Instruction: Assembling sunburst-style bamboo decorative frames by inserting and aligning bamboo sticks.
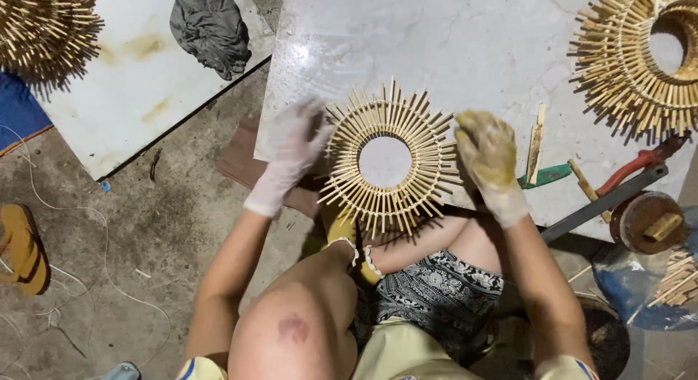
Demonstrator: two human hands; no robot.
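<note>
Round sunburst ring (pixel 387 160) of pale bamboo sticks on marble slab (pixel 465 46); gloved left hand (pixel 294 149) at nine o'clock, right hand (pixel 488 153) at three, fingers curled on its rim.

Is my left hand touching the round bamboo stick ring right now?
Touching. The head view shows the gloved left hand pressed against the left edge of the bamboo stick ring, its fingers overlapping the stick ends with no gap.

A ring of radiating sticks (pixel 387 162) lies at the near edge of the stone slab (pixel 465 46), between the left hand (pixel 294 151) and the right hand (pixel 488 158). A larger stick ring (pixel 640 60) sits at the slab's far right corner. A crumpled cloth (pixel 211 27) lies on the board (pixel 131 82) left of the slab.
</note>
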